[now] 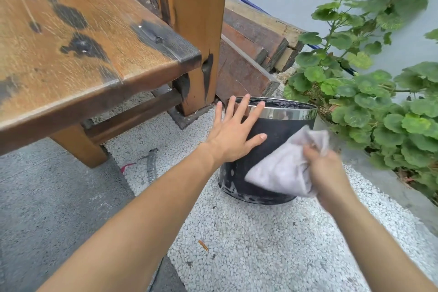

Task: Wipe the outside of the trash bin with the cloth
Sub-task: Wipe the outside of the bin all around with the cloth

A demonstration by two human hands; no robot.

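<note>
A round black trash bin (279, 140) with a shiny metal rim and a black liner stands on white gravel. My left hand (234, 135) lies over the bin's upper left side with fingers spread, reaching up to the rim. My right hand (327, 170) grips a crumpled pale grey cloth (284, 166), which lies against the bin's right front wall. Pale smudges show near the bin's bottom left edge.
A worn wooden bench (83, 42) and its thick post (196, 30) stand to the left of the bin. Stacked planks (256, 38) lean behind it. Leafy green plants (369, 92) crowd the right side. A grey hose end (151, 166) lies on the gravel.
</note>
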